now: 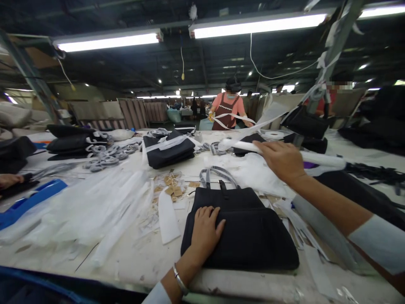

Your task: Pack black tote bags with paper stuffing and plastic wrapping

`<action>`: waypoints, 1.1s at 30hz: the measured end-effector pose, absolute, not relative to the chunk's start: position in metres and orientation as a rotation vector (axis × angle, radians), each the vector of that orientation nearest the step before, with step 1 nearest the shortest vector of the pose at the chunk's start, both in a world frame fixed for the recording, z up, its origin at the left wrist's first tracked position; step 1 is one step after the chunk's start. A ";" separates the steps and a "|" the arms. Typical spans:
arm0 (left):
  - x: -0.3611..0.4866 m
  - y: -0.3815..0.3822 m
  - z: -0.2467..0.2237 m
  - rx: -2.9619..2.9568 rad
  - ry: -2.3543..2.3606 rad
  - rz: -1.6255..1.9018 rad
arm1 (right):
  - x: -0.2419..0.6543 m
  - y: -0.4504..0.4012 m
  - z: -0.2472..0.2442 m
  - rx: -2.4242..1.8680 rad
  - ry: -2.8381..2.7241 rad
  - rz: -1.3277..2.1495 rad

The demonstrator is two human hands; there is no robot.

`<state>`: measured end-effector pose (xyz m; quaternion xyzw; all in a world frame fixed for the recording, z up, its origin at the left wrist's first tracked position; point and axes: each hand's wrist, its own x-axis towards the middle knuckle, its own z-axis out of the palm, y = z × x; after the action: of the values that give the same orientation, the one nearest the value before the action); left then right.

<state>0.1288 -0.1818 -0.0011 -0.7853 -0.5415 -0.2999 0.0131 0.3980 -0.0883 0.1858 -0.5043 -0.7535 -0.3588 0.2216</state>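
Touching a black bag, left fingers lie near unreadable tags.

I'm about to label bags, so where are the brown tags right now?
In the head view, the brown tags lie left of centre on the table, just left of the black handbag under the left hand.

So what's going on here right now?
The left hand rests flat on a black handbag lying on the worktable. The right hand is at a long white roll beyond it; its grip is unclear. Across the table, a co-worker holds a white strip.
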 end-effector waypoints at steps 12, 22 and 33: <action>0.122 -0.200 0.015 -2.403 -1.480 -1.192 | 0.334 -0.085 0.060 -1.105 -2.490 1.421; 0.125 -0.196 0.011 -2.459 -1.545 -1.201 | 0.318 -0.110 0.080 -1.397 -2.631 0.946; 0.115 -0.130 0.052 -2.482 -1.724 -0.963 | 0.307 -0.145 0.022 -1.622 -2.483 -0.063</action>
<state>0.1154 -0.1300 0.0517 -0.7824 -0.5436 -0.3035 -0.0150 0.3066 -0.1447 0.0224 -0.5448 -0.8337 -0.0211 0.0875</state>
